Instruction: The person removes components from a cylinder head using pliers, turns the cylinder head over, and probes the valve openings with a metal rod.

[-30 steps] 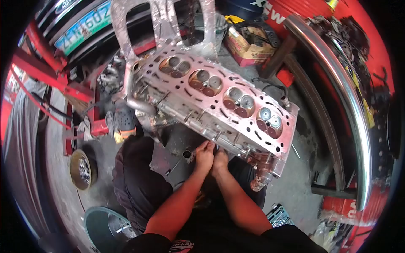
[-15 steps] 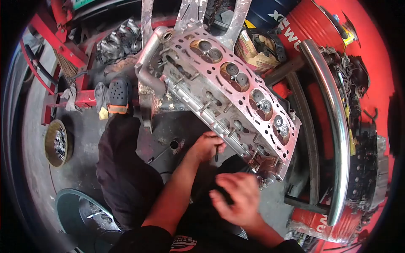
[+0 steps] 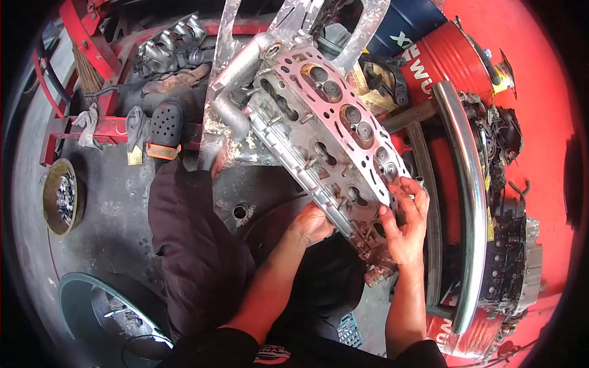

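Observation:
A metal cylinder head (image 3: 331,138) is tilted in front of me, its valve face turned up and to the right, with round valves in several chambers. A silvery pipe (image 3: 230,86) runs along its far left end. My right hand (image 3: 406,224) grips the near end, fingers over the valve face and thumb toward the port side. My left hand (image 3: 311,223) is at the lower left edge, touching or just under it. Its fingers are hidden behind the head, so what they hold cannot be seen.
A pale metal stand (image 3: 230,147) is behind the cylinder head. A chrome tube (image 3: 471,214) curves down on the right, near a red drum (image 3: 432,61). On the left floor are a bowl of small metal parts (image 3: 46,196), a dark tub (image 3: 67,306) and a clog (image 3: 167,126).
My right hand has moved up from in front of my body onto the near end of the cylinder head. My left hand has slid further under its edge. The view has shifted slightly.

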A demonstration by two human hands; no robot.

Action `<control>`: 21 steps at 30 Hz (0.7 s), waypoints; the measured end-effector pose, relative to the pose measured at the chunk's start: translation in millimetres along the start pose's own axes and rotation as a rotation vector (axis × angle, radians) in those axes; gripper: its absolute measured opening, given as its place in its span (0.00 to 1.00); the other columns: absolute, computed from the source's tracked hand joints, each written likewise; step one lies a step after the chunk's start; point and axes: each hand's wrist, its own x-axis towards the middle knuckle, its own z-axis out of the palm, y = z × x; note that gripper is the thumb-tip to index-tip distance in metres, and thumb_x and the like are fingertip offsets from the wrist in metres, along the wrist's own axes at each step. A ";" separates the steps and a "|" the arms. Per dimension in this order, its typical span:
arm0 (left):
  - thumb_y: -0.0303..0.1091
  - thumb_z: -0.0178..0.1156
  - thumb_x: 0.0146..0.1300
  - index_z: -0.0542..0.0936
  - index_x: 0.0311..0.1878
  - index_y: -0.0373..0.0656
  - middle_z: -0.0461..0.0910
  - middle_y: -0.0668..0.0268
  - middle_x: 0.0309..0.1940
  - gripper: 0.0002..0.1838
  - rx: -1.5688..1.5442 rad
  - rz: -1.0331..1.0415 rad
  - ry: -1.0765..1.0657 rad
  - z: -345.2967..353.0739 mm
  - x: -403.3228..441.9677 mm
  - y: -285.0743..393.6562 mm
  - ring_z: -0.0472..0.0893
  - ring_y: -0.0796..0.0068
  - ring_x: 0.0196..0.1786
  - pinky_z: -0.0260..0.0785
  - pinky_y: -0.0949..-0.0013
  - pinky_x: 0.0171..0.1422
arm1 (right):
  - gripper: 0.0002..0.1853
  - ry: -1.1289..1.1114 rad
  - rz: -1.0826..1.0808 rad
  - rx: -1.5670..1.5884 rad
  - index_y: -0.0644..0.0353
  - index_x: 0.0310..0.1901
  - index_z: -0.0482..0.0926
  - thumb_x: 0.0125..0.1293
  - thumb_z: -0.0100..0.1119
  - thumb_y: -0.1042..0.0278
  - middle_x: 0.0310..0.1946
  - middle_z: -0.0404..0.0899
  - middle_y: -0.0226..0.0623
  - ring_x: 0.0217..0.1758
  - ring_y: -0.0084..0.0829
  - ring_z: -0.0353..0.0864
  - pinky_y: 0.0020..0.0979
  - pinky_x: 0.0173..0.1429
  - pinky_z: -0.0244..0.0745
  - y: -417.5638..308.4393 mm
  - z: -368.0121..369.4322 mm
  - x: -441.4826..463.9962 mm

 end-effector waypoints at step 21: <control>0.28 0.66 0.58 0.84 0.40 0.38 0.83 0.66 0.30 0.07 1.058 -0.215 0.376 -27.2 -110.7 85.1 0.79 0.76 0.31 0.74 0.69 0.38 | 0.19 -0.162 0.589 0.693 0.65 0.58 0.76 0.67 0.61 0.71 0.34 0.82 0.36 0.36 0.21 0.76 0.26 0.44 0.74 -40.4 164.7 -144.2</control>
